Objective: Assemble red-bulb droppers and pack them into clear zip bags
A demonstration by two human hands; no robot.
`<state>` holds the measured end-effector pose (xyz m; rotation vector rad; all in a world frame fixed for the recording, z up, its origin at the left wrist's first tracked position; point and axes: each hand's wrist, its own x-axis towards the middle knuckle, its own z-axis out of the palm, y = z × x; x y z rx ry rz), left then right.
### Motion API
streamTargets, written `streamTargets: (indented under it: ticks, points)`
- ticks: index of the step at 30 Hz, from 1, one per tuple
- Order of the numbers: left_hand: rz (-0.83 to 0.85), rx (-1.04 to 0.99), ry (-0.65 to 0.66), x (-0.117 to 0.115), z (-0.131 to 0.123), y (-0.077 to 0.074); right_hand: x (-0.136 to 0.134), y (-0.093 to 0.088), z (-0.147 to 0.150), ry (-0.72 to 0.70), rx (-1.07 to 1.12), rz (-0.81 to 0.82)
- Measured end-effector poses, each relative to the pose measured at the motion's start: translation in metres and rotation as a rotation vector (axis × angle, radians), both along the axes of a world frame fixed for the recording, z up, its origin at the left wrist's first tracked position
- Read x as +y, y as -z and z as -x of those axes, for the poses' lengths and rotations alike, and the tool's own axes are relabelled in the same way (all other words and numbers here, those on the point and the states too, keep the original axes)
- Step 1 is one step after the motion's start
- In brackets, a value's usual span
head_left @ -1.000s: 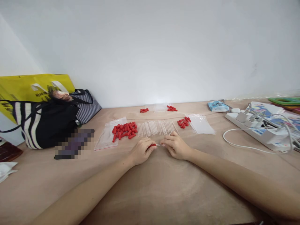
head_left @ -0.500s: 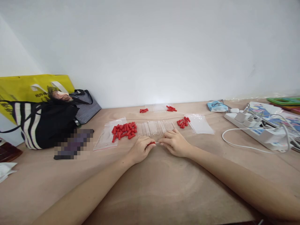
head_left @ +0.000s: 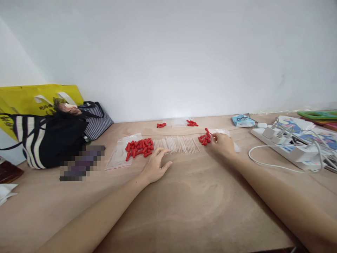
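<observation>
My left hand (head_left: 154,166) lies open on the table, its fingers spread and its fingertips touching the left end of a row of thin clear tubes (head_left: 177,144). Just left of it a pile of red caps (head_left: 139,147) lies on a clear plastic bag (head_left: 118,156). My right hand (head_left: 222,144) is curled over another clear bag (head_left: 236,147), its fingertips pinched on a red-capped tube (head_left: 206,131) at the edge of a small pile of red-capped pieces (head_left: 204,139).
Further back lie two small red clusters (head_left: 192,122) and more clear tubes (head_left: 179,122). Striped bags (head_left: 50,137) and a yellow bag (head_left: 34,96) stand at the left. A power strip with chargers and a white cable (head_left: 285,146), a face mask (head_left: 243,120) and books are at the right.
The hands, which held one red-capped tube together in front of the row, have parted. My right hand carried it right to the small pile; my left hand opened onto the tubes.
</observation>
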<state>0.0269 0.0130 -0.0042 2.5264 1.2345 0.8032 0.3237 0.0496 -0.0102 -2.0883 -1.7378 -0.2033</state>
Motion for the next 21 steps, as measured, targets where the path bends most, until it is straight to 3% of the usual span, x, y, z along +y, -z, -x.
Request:
streamTargets:
  ticks: [4, 8, 17, 21]
  points:
    - [0.009, 0.015, 0.016, -0.001, -0.001, -0.002, -0.002, 0.005, -0.004, 0.080, -0.017, 0.047]
    - [0.000, 0.009, 0.030, -0.001, -0.001, -0.003, -0.003, 0.007, 0.001, 0.042, -0.092, 0.018]
    - [0.012, 0.034, 0.025, -0.002, -0.002, -0.003, 0.002, 0.008, -0.006, -0.444, -0.369, -0.079]
    - [0.001, 0.032, 0.028, -0.001, -0.002, -0.002, 0.004, 0.008, -0.012, -0.517, -0.419, -0.131]
